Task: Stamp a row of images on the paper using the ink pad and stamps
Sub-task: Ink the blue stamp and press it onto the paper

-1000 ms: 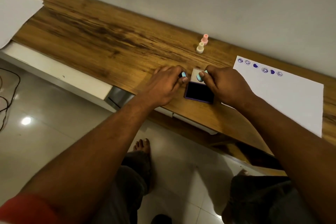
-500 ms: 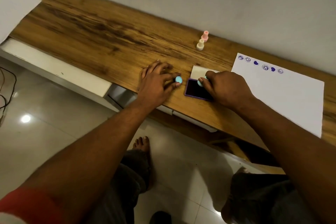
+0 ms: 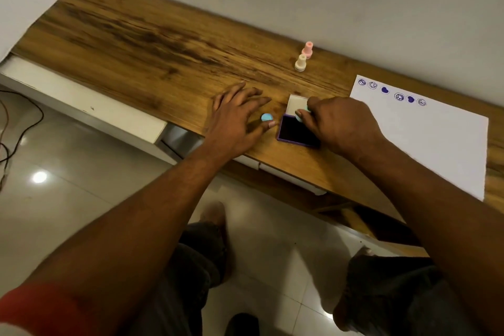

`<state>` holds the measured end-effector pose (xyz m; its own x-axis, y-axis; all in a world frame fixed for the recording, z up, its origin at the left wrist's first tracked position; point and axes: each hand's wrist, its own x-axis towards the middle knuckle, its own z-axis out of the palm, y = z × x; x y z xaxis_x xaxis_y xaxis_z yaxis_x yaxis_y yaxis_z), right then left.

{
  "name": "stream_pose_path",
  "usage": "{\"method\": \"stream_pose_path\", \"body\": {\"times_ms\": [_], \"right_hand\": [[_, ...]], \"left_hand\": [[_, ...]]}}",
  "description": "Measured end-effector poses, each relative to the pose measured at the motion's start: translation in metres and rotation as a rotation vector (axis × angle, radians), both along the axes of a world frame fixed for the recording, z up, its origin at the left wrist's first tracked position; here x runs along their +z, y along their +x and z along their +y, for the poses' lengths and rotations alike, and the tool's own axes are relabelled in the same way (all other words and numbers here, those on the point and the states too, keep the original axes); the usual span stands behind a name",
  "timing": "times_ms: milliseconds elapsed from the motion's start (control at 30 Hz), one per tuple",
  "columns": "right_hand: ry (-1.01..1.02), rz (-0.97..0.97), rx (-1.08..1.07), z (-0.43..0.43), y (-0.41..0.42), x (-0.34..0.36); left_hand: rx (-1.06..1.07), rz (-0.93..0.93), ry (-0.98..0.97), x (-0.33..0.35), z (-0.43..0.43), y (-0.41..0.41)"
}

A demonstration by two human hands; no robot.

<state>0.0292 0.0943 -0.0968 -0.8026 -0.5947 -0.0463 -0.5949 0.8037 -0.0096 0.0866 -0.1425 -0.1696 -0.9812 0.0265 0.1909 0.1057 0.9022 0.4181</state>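
An open purple ink pad [image 3: 293,131] lies near the table's front edge, its pale lid [image 3: 297,103] folded back. My right hand [image 3: 341,123] grips a light blue stamp [image 3: 300,115] and holds it down on the dark pad. My left hand [image 3: 237,120] rests flat on the wood just left of the pad, fingers spread. A round light blue cap [image 3: 266,117] lies on the table between its thumb and forefinger. The white paper [image 3: 436,139] lies to the right and carries a row of several purple prints [image 3: 392,93] along its far edge.
A pink stamp [image 3: 307,49] and a cream stamp [image 3: 300,63] stand upright near the wall behind the pad. The wooden table [image 3: 136,43] stretches left, with a white sheet [image 3: 19,11] at its far left end. Below are a tiled floor, my knees and a black cable [image 3: 16,128].
My left hand drew back from the ink pad, set the blue cap on the table and spread flat. My right hand lowered the blue stamp onto the dark pad.
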Motion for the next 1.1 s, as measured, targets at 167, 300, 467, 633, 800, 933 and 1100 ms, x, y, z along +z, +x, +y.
{"method": "stream_pose_path", "body": {"times_ms": [167, 300, 467, 633, 800, 933, 1100], "right_hand": [[-0.159, 0.14, -0.032, -0.007, -0.002, 0.029], [-0.142, 0.152, -0.024, -0.005, -0.001, 0.028], [-0.097, 0.086, -0.039, -0.002, 0.002, 0.014], [-0.175, 0.189, -0.068, -0.006, 0.007, 0.034], [0.069, 0.077, -0.107, -0.013, 0.024, -0.015], [0.248, 0.09, -0.121, -0.019, 0.03, -0.03], [0.318, 0.043, -0.156, -0.025, 0.029, -0.023]], "left_hand": [[-0.126, 0.085, -0.04, 0.008, 0.027, 0.001], [-0.154, 0.058, -0.062, -0.001, 0.033, -0.001], [-0.127, 0.0, -0.064, -0.005, 0.029, -0.001], [-0.088, -0.103, 0.002, -0.003, 0.029, -0.003], [-0.078, -0.125, 0.061, -0.001, 0.03, -0.003], [-0.075, -0.128, 0.081, 0.0, 0.03, -0.003], [-0.065, -0.139, 0.067, 0.001, 0.031, -0.004]]}}
